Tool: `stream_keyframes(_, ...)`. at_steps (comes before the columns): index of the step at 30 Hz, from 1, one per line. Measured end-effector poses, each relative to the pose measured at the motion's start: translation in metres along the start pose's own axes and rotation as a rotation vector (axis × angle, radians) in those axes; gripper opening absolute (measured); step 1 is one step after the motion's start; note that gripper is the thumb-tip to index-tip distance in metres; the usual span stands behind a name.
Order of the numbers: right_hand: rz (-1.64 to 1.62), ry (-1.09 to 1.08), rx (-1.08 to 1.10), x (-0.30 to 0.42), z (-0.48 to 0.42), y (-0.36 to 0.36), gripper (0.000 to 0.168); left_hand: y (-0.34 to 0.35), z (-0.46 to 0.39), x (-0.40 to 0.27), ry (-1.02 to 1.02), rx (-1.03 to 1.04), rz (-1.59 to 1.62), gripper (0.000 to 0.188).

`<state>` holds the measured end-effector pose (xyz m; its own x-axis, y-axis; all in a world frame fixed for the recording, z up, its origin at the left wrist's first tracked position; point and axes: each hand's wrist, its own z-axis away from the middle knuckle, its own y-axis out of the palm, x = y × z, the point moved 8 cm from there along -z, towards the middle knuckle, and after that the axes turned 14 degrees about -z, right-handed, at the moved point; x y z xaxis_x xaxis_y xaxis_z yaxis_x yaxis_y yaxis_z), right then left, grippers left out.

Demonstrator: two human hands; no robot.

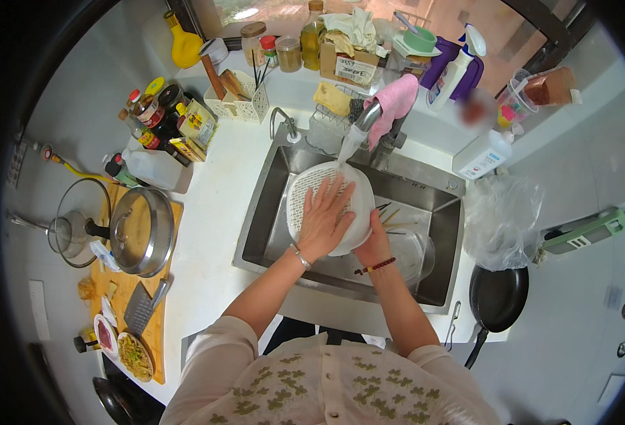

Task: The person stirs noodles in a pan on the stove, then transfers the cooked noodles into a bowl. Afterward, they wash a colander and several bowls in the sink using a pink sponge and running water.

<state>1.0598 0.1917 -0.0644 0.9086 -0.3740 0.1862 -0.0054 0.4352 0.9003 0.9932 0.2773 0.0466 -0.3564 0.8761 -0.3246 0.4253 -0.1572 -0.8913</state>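
Note:
Over the steel sink [279,212] a white plastic colander [304,186] is tilted under the faucet [367,118], and water runs onto its perforated face. My left hand [326,218] lies flat on that face, fingers spread. My right hand [374,239] grips the colander's right rim from below; part of its fingers is hidden behind it. Beneath, in the sink, are a clear bowl [416,255] and several chopsticks [392,217]. A pink cloth [395,106] hangs over the faucet.
Left of the sink, a cutting board [158,319] holds a cleaver [141,308], a lidded pan [141,231] and plates of food. Bottles and a jug [156,169] stand behind. To the right are a plastic bag [503,218] and a black frying pan [498,297]. Jars and a spray bottle [453,74] line the sill.

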Motion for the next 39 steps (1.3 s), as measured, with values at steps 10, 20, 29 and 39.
stream_keyframes(10, -0.200, -0.017, -0.014, 0.000, -0.014, -0.022, 0.054, 0.080, 0.013, 0.130, -0.999, 0.405, 1.344, 0.054)
stream_keyframes(20, 1.716, -0.485, -0.304, 0.077, -0.017, -0.020, 0.025, 0.086, 0.048, 0.149, -1.208, -0.061, 1.571, 0.046)
stream_keyframes(29, 2.059, -0.718, 0.379, -0.039, -0.035, 0.118, 0.050, 0.078, 0.062, 0.127, -1.295, -0.254, 1.313, 0.050)
stream_keyframes(39, 0.323, 0.048, -0.117, 0.008, -0.031, 0.000, 0.049, 0.096, 0.068, 0.158, -1.177, -0.186, 1.669, 0.048)
